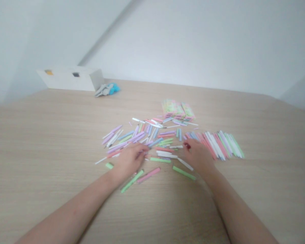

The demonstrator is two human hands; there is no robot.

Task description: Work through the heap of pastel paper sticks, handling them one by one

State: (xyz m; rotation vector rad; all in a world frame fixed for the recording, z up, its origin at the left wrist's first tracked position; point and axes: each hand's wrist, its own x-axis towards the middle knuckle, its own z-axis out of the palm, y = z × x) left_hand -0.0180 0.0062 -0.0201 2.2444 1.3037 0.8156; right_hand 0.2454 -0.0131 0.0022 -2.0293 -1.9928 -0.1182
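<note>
Slim pastel pens and pen parts lie scattered in a loose heap in pink, purple, blue, green and white. My left hand is over the heap's near left side, fingers curled and pinched; what they hold is hidden. To the right, my right hand has its fingers bent inward, with the tips at the end of a white pen piece; whether they grip it is blurred. Beside that hand, a row of pens lies side by side. Closer to me are a green piece, a pink piece and another green piece.
Behind the heap stand stacked small packs with green and pink print. At the back left are a white box and a crumpled grey and blue cloth-like item. A pale wall borders the wooden table.
</note>
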